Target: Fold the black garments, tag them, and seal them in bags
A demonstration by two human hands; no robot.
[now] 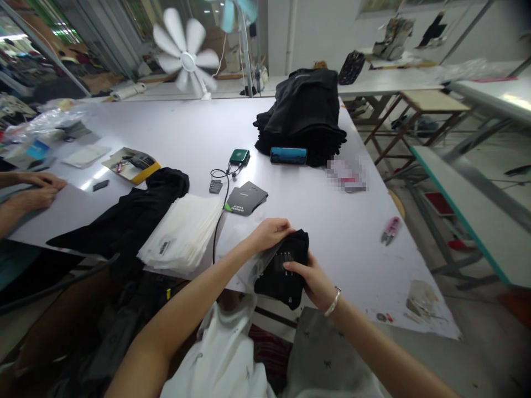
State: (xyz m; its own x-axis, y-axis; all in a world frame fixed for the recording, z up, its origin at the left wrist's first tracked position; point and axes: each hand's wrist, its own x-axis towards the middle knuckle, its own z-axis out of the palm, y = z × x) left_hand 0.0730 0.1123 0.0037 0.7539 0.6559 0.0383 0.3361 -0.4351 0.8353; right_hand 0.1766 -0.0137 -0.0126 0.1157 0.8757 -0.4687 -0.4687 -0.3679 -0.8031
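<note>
To the right of the stack of plastic bags (185,232), at the near edge of the table (344,221), is a folded black cloth (274,279); the right hand (315,279) grips its side, thumb on the printed front, and the left hand (270,233) pinches its top edge. Pale film (250,271) beside it is probably a bag, though it shows poorly. Grey cards (249,198) lie beyond the stack, rightward; a black garment (128,218) lies along its left.

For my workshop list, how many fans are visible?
2: a white fan at the far edge of the table; a blue fan to its right, cropped above. More may be hidden.
</note>
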